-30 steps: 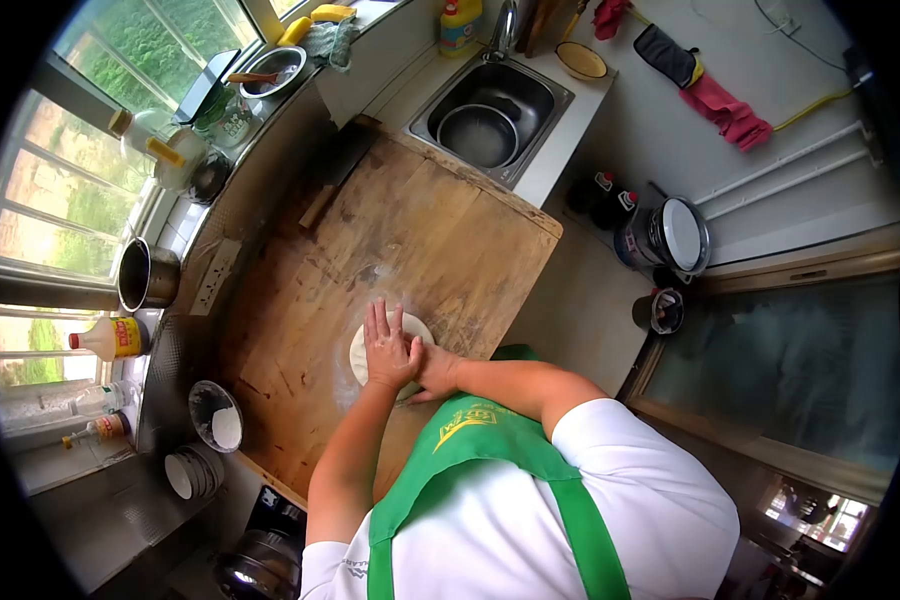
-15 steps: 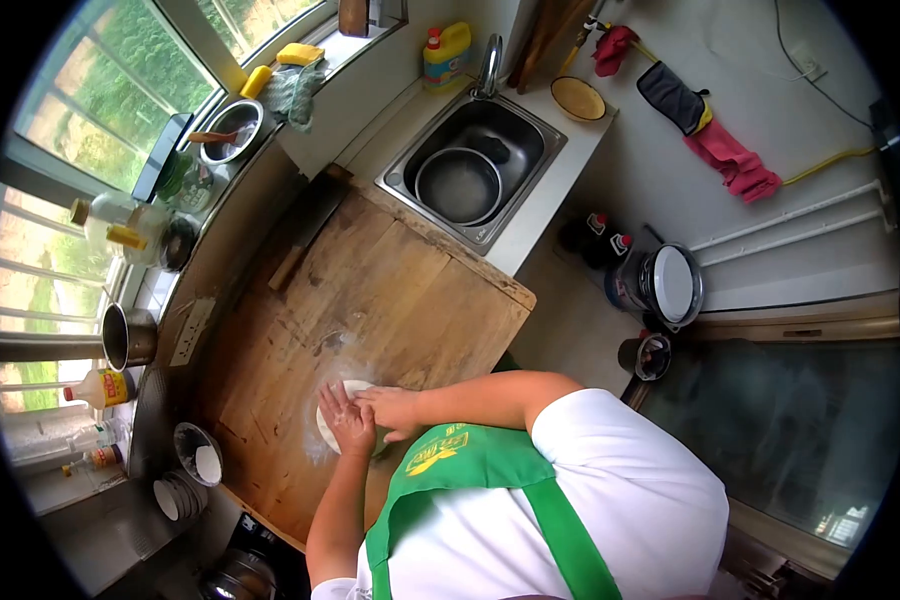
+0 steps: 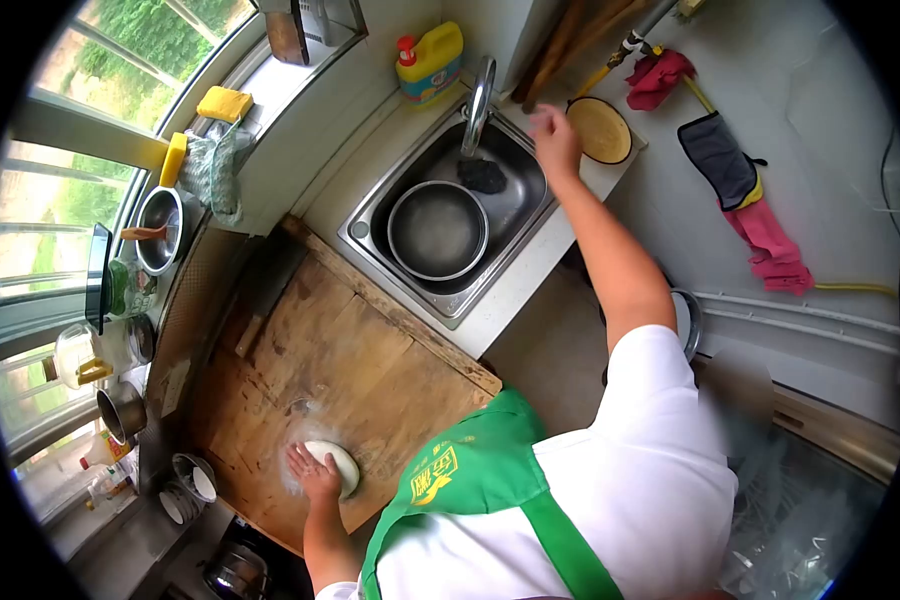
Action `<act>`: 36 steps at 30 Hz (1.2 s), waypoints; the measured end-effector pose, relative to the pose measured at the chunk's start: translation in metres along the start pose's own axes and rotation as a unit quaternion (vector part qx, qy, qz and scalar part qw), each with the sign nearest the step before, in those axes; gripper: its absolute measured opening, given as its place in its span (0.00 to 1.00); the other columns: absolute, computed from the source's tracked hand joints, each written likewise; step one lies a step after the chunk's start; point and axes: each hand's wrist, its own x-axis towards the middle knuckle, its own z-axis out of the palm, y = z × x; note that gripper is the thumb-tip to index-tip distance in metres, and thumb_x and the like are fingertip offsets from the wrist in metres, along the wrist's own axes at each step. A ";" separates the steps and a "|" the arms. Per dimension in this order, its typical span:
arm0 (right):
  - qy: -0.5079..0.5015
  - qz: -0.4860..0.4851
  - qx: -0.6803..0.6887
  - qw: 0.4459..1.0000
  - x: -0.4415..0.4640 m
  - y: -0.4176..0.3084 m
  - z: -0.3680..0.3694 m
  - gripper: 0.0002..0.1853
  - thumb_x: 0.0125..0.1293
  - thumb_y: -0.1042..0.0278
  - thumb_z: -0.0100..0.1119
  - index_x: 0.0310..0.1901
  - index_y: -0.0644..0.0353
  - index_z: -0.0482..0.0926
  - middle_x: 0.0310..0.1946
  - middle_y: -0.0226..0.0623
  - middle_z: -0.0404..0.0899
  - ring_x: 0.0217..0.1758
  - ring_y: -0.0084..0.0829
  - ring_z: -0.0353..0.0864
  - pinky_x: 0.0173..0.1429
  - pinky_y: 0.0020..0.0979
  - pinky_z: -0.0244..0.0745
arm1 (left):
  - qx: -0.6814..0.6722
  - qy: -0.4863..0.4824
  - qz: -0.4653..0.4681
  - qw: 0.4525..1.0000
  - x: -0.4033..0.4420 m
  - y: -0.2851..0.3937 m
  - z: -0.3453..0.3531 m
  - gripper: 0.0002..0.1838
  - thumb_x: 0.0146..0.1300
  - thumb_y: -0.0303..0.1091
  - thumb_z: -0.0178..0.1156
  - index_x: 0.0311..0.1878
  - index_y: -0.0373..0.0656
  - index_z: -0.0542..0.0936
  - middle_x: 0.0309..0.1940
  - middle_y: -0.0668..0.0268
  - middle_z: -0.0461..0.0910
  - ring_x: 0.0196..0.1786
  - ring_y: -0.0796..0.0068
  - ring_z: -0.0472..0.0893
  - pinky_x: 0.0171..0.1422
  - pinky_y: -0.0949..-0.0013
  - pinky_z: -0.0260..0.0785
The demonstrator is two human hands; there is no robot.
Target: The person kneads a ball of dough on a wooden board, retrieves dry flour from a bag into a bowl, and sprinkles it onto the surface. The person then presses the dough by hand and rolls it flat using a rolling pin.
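"Daylight comes through the barred windows [image 3: 90, 200] onto a wooden board [image 3: 370, 350] beside one steel sink [image 3: 370, 225]. Where's the dough?"

"Dough [image 3: 342, 466] sits near the apron-side edge of the board, well apart from the sink-side edge, with flour [image 3: 292, 432] dusted around it."

"How would it handle?"

"Soft and pliable, I'd judge, with some weight; the floured skin probably slides a little rather than sticks. Best held from underneath, both ends supported, so it doesn't sag."

"And the hands?"

"The left hand [image 3: 312, 474] is unclenched, its fingers a little apart, resting against the dough's window side without clutching it. The right hand [image 3: 558, 142] is raised above the sink's right rim, near the tap [image 3: 479, 100]. Its fingers are blurred; I can't tell how far they're closed or whether they hold anything."

"Counts?"

"One lump of dough, one cleaver [image 3: 270, 280] along the board's wall-side edge, one pan [image 3: 438, 232] in the sink, one tap, one shallow yellow dish [image 3: 602, 130] at the counter's corner, one detergent bottle [image 3: 431, 65], two yellow sponges [image 3: 225, 104] by the windows."
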 end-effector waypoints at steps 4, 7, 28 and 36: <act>0.011 0.085 0.024 0.996 0.141 -0.023 0.000 0.20 0.78 0.60 0.52 0.63 0.65 0.77 0.36 0.36 0.91 0.32 0.28 0.91 0.41 0.31 0.82 | 0.006 -0.034 -0.022 0.999 -0.003 0.023 -0.030 0.46 0.71 0.55 0.54 0.82 0.34 0.54 0.83 0.41 0.47 0.85 0.38 0.44 0.87 0.43 0.35; 0.021 0.124 0.042 0.991 0.194 -0.027 0.007 0.21 0.77 0.62 0.53 0.63 0.70 0.74 0.35 0.40 0.91 0.31 0.31 0.91 0.37 0.31 0.82 | 0.046 -0.036 -0.043 0.997 -0.013 0.036 -0.024 0.46 0.70 0.53 0.56 0.82 0.35 0.52 0.84 0.41 0.45 0.85 0.37 0.43 0.87 0.44 0.36; 0.031 -0.392 -0.134 0.910 0.004 -0.129 -0.041 0.15 0.70 0.60 0.69 0.50 0.58 0.80 0.44 0.42 0.84 0.46 0.50 0.86 0.46 0.45 0.81 | -0.020 0.049 -0.075 0.996 -0.012 0.051 0.008 0.46 0.71 0.49 0.57 0.79 0.25 0.54 0.81 0.37 0.50 0.82 0.30 0.49 0.85 0.43 0.42; -0.286 -0.545 -0.081 0.784 -0.284 -0.273 0.037 0.23 0.64 0.60 0.72 0.60 0.45 0.81 0.38 0.32 0.78 0.35 0.36 0.84 0.36 0.35 0.81 | -0.027 0.458 0.242 0.855 0.013 0.035 -0.097 0.38 0.63 0.38 0.64 0.77 0.44 0.66 0.80 0.48 0.58 0.82 0.37 0.54 0.85 0.40 0.46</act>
